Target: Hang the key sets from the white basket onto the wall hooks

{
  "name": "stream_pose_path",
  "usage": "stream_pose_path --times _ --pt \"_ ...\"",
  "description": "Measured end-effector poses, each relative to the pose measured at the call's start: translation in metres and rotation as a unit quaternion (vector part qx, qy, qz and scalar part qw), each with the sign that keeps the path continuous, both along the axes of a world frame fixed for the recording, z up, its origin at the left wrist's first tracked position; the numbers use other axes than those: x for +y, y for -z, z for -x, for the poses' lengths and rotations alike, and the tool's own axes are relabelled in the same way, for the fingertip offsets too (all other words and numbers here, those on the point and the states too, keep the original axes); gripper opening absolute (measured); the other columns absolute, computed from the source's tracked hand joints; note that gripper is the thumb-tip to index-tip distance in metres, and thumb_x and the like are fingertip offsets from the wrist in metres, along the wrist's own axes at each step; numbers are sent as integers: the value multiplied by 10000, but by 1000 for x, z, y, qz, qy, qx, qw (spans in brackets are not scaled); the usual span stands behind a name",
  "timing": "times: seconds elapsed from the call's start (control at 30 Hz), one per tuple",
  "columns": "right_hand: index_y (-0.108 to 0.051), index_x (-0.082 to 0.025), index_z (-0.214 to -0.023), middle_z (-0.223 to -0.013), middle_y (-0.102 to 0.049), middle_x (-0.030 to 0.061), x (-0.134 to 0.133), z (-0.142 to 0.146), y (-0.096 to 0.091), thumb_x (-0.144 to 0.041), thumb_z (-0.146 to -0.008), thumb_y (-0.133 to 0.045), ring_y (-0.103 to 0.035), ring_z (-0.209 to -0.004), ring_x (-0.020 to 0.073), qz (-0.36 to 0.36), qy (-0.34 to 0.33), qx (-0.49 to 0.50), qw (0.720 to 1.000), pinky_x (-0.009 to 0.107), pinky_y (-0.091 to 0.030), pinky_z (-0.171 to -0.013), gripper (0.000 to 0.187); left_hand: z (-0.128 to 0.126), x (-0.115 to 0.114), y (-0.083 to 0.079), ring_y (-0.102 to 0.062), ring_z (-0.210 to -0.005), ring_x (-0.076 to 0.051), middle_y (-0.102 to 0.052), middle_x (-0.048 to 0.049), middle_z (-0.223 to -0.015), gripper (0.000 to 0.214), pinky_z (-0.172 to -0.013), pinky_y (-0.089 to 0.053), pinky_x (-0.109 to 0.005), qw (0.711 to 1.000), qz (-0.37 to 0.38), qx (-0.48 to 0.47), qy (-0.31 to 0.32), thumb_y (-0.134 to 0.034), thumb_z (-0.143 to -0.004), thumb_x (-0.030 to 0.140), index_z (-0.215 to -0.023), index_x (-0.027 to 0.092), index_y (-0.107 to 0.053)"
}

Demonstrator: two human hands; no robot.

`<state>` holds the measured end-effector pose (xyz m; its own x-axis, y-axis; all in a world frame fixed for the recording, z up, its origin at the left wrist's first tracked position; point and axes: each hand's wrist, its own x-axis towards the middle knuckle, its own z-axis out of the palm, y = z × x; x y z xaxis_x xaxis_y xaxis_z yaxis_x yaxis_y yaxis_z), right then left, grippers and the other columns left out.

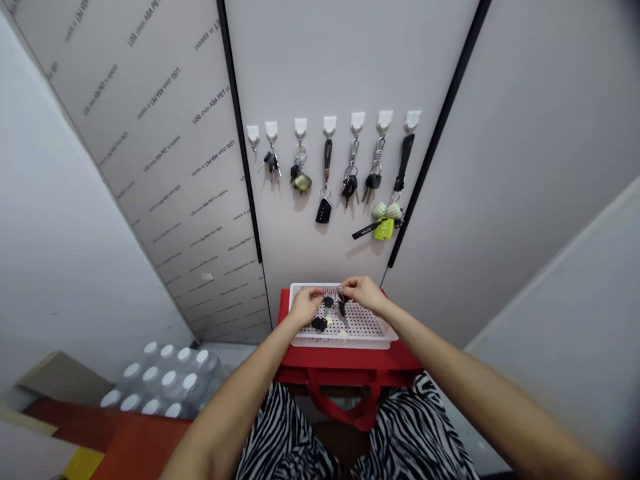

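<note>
Both my hands reach into a white perforated tray (pixel 373 337) that rests on a red bag (pixel 345 370) against the wall. My left hand (pixel 305 305) is curled over small black keys (pixel 320 324) in the tray. My right hand (pixel 363 292) pinches a bunch of dark keys (pixel 342 305) just above the tray floor. On the wall above, a row of white hooks (pixel 329 124) carries key sets, among them a black fob (pixel 323 211) and a yellow-green fob (pixel 384 229). The leftmost hook (pixel 253 133) is bare.
A shrink-wrapped pack of white-capped bottles (pixel 163 383) stands on the floor at left, beside cardboard (pixel 63 380) and a red surface (pixel 125 440). Black vertical strips (pixel 240 133) divide the wall panels. My zebra-striped trousers (pixel 400 433) fill the bottom centre.
</note>
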<state>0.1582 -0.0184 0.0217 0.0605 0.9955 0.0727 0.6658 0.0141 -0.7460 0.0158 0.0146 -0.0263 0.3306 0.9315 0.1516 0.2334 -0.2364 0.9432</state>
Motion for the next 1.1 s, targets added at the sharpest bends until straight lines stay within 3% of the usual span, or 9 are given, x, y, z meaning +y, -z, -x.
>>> stream_pose_path --times 0.13,0.37,0.57,0.8,0.93,1.1 --pt "-553 -116 -616 -394 -445 -50 6 9 -18 -267 -553 -531 -394 -364 41 39 -31 137 989 156 -336 -380 165 2 -2 -22 -513 -687 -87 -584 -51 -784 187 -682 -391 -213 994 14 -104 12 -460 -615 114 -779 114 -550" --pt "-537 -113 -582 -415 -480 -52 11 32 -45 -214 -525 -575 -435 -394 32 47 -57 253 965 156 -385 -429 122 14 -1 -37 -513 -670 -96 -588 -48 -760 183 -659 -397 -227 993 7 -119 15 -482 -607 145 -772 111 -552" --pt "-512 -113 -583 -381 -468 -56 19 46 -64 -164 -577 -519 -428 -361 35 30 -70 225 971 156 -380 -405 52 25 4 -51 -496 -661 -93 -577 -44 -717 178 -664 -388 -227 993 -36 -103 -42 -518 -553 96 -729 102 -546" --pt "-520 -117 -563 -374 -457 -61 36 59 -87 -190 -549 -539 -420 -347 34 -40 -91 159 982 144 -358 -371 77 39 16 -76 -486 -564 -61 -561 -9 -618 162 -588 -392 -188 982 -21 -178 -54 -498 -539 37 -682 103 -535" --pt "-522 -117 -566 -386 -470 -49 50 75 -115 -179 -558 -530 -431 -359 40 -65 -98 165 979 148 -371 -371 63 51 25 -101 -481 -547 -66 -564 -2 -598 119 -567 -385 -188 977 -65 -195 -64 -509 -541 74 -648 113 -546" --pt "-498 -122 -573 -395 -480 -37 69 107 -161 -142 -589 -504 -450 -370 48 -100 -120 210 965 163 -399 -382 26 72 41 -150 -474 -536 -68 -560 4 -578 85 -569 -379 -193 957 -149 -224 -105 -499 -571 149 -630 116 -550"
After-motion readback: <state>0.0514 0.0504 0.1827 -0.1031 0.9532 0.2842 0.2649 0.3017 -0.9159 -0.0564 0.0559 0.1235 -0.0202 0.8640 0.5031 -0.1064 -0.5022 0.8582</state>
